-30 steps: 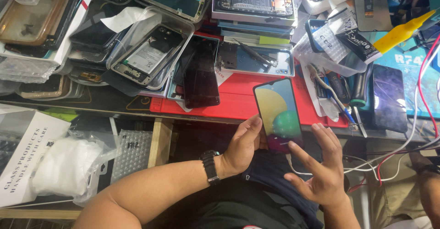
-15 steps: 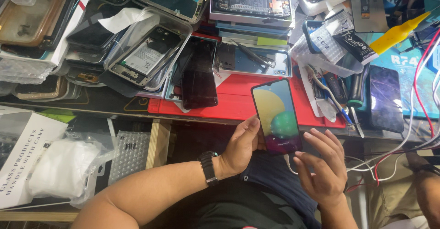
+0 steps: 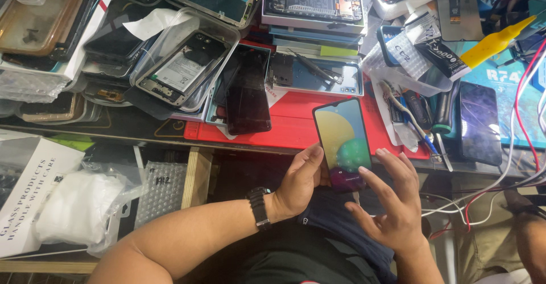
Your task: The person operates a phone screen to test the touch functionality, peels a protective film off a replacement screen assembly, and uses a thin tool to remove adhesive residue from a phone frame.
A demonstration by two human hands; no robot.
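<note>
Head cam: smartphone (image 3: 343,142), screen lit, upright in my left hand (image 3: 300,180), fingers wrapped at lower edge. Right hand (image 3: 392,204) spread wide, fingertips just beside screen, holding nothing. Prob. light, stiff, slick glass, fragile; grip by side edges.

The left hand (image 3: 300,183) grips a lit smartphone (image 3: 342,143) by its lower left edge, its screen showing yellow, green and purple circles. The right hand (image 3: 392,204) hovers with spread fingers (image 3: 380,184) over the phone's bottom right corner. Beyond lies a red mat (image 3: 296,130) on the cluttered table (image 3: 131,126), carrying a dark phone screen (image 3: 248,97).
</note>
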